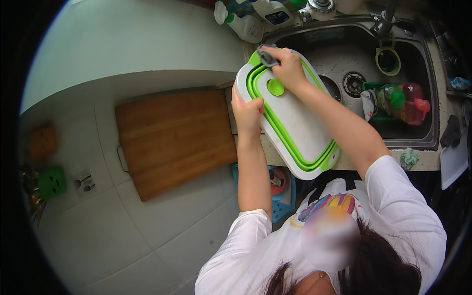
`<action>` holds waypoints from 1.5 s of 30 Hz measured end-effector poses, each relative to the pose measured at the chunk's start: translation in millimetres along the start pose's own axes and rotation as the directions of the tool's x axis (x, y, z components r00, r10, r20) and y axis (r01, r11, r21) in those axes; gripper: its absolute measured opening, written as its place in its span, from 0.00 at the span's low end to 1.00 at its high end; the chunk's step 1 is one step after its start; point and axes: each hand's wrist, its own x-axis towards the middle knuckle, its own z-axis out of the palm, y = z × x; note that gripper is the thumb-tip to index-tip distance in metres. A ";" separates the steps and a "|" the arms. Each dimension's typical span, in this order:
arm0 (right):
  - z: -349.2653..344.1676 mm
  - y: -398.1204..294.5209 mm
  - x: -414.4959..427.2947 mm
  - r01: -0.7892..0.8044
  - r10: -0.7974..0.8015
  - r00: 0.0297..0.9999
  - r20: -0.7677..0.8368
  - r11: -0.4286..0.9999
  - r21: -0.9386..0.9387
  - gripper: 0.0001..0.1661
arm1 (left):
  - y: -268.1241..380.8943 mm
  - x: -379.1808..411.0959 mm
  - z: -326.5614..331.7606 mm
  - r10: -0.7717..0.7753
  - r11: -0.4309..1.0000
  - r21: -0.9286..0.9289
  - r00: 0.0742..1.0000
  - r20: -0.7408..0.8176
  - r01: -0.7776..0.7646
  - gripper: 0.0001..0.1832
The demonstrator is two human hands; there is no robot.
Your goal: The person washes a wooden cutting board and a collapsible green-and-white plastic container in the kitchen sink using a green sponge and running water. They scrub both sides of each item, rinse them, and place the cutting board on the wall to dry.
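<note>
My left hand (247, 113) grips the left rim of a white and green collapsible cutting-board basin (304, 127), the thumb over its edge. The basin is tilted across the left edge of the sink, with a round green drain plug (275, 87) near its upper end. Pinched in my right hand (289, 68) is a dark grey scrubber (267, 56), pressed to the basin's upper left corner. My right forearm crosses over the basin and hides part of its right side.
The steel sink (354, 40) holds a green basket (381, 118) with pump bottles (413, 105). A yellow-green strainer (388, 61) hangs below the faucet (383, 25). Spray bottles (247, 27) stand behind. A wooden board (177, 143) is at the left. Crumpled green-white plastic (409, 158) lies on the counter.
</note>
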 end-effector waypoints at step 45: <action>-71.8 234.4 -138.0 -0.110 0.771 0.521 0.365 0.485 -0.868 0.22 | 15.4 -65.2 -70.0 -0.319 0.925 -0.328 0.866 -0.385 0.194 0.28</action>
